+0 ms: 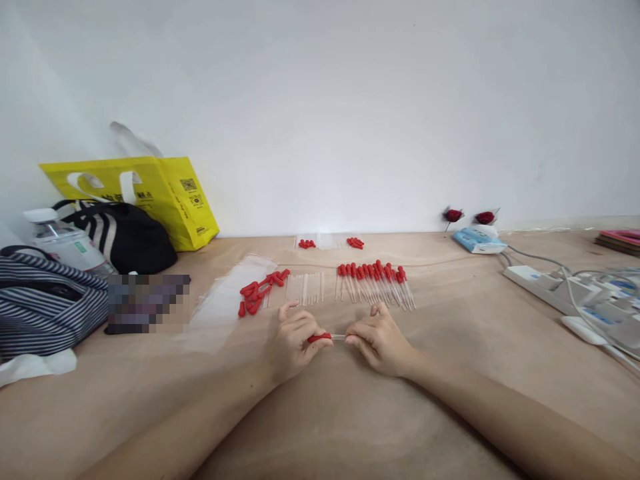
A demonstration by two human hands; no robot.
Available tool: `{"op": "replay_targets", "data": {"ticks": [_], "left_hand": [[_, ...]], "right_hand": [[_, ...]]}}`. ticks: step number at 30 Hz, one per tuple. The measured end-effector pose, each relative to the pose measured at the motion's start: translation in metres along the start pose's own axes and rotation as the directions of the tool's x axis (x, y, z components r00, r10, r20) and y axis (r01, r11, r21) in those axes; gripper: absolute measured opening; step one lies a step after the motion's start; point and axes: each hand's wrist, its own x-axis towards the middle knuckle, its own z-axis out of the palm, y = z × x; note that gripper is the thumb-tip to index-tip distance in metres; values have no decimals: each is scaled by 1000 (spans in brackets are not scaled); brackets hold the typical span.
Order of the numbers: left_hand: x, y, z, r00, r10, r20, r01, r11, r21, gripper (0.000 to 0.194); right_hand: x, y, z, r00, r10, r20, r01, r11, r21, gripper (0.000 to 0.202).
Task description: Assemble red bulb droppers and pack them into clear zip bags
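Near the middle of the table, my left hand [299,337] pinches a red rubber bulb [320,338]. A thin clear tube [339,337] runs sideways from the bulb to my right hand [379,340], whose fingers are closed on its other end. Behind my left hand lies a pile of loose red bulbs [255,295]. Right of that pile, several clear tubes [306,289] without bulbs lie side by side. Behind my right hand, a row of tubes with red bulbs on their far ends [376,280] is laid out.
Clear plastic bags [227,293] lie left of the pile. Two small red groups [355,243] rest by the wall. At left are a yellow bag [185,200], black bag, bottle and striped pouch [50,303]. Power strips [560,293] and a blue tissue pack [479,241] are right.
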Motion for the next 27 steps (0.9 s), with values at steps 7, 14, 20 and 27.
{"op": "replay_targets", "data": {"ticks": [7, 14, 20, 27], "left_hand": [[3, 0, 0, 993, -17, 120, 29, 994, -101, 11], [1, -1, 2, 995, -17, 96, 28, 993, -112, 8], [0, -3, 4, 997, -72, -4, 72, 996, -58, 18], [0, -2, 3, 996, -70, -50, 67, 996, -63, 21]], "right_hand": [[0, 4, 2, 999, -42, 7, 43, 998, -54, 28], [3, 1, 5, 996, -43, -72, 35, 993, -114, 24], [2, 0, 4, 995, 31, -99, -35, 999, -37, 21], [1, -1, 3, 998, 26, -55, -28, 999, -35, 23]]}}
